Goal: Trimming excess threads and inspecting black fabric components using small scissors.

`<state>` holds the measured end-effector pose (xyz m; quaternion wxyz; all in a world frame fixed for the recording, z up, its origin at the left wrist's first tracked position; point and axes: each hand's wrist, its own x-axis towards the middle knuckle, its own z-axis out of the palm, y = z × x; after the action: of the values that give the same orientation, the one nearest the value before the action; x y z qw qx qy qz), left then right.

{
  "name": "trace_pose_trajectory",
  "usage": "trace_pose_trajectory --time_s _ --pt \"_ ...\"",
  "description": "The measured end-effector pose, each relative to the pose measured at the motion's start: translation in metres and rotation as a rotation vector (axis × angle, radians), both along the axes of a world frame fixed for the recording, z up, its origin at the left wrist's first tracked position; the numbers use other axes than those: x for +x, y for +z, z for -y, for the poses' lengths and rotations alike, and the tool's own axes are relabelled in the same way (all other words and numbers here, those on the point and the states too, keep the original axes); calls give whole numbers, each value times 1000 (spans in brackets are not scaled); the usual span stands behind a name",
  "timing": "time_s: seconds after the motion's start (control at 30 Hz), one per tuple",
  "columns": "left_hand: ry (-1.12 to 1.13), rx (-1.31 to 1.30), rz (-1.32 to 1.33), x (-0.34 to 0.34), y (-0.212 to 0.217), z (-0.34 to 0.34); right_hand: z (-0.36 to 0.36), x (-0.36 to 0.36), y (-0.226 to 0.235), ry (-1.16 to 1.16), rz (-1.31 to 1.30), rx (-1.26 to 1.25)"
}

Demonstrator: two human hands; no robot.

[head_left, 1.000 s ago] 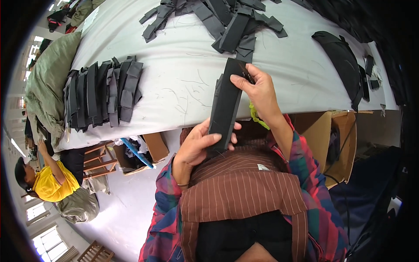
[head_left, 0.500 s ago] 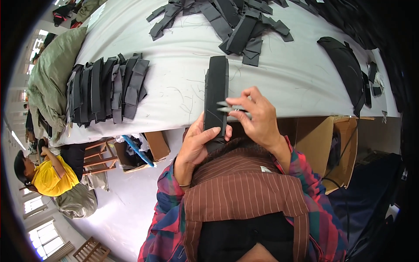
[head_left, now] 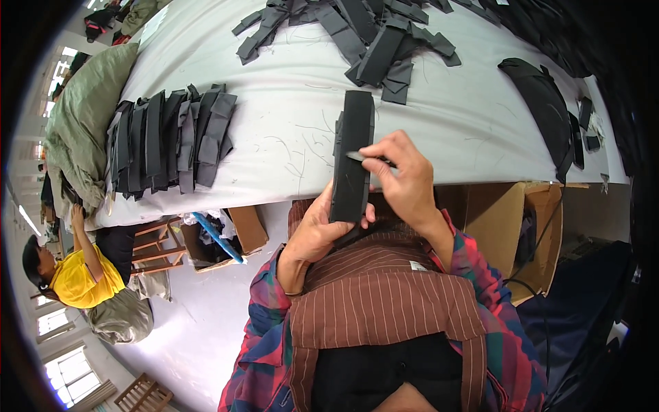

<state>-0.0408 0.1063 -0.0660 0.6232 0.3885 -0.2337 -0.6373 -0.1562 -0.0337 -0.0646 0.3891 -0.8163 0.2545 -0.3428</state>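
A bundle of black fabric strips [head_left: 355,147] stands out from my left hand [head_left: 320,226] over the table's near edge. My left fingers and thumb are wrapped round its lower end. Pinched in my right hand [head_left: 405,172] is a pair of small grey thread snips [head_left: 355,156]. Their pointed tips lie at the face of the bundle, about midway along it. The rest of the snips is hidden by my fingers. Loose dark threads [head_left: 298,154] are scattered on the white cloth left of the bundle.
Dark strips lie in a row [head_left: 171,141] on the left of the white-covered table [head_left: 268,103]; a loose heap [head_left: 381,48] lies at the far side. A curved black fabric piece [head_left: 539,110] rests at right. Below are cardboard boxes [head_left: 494,226]. A person in yellow [head_left: 86,278] sits left.
The bundle has shifted slightly right and now stands more upright in my left hand. In my right hand the snips have turned, showing less of their blades. The person's arm at left has reached forward.
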Motion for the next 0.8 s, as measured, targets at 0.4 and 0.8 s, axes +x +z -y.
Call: trace_pose_trajectory --time_s 0.4,0.8 --pt "148 -73 -27 0 -10 4 -10 1 7 23 -25 0" --pt "206 -67 167 -8 -4 6 -1 9 6 -86 2 -42"
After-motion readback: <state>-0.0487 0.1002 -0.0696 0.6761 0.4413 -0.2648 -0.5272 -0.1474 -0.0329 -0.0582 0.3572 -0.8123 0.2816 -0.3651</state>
